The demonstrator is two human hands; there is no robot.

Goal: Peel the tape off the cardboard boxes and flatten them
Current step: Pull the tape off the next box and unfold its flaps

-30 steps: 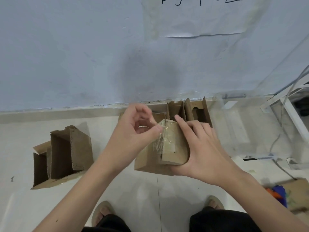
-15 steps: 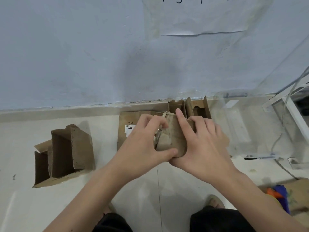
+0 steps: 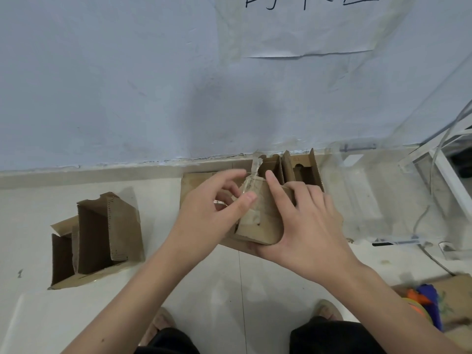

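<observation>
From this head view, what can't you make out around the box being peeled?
- Head view: near side of the small box hidden by the right hand.
- How much tape remains stuck: left hand covers it.
- Label on the flat cardboard: behind the left hand.
- Writing on the wall paper: cut by the top edge.

The right hand (image 3: 310,227) grips a small cardboard box (image 3: 259,221) held above the floor (image 3: 204,290), index finger extended along its top edge. The left hand (image 3: 212,213) pinches a strip of clear tape (image 3: 251,178) rising from the box's upper edge. An opened cardboard box (image 3: 102,233) lies on the floor to the left, well apart.
</observation>
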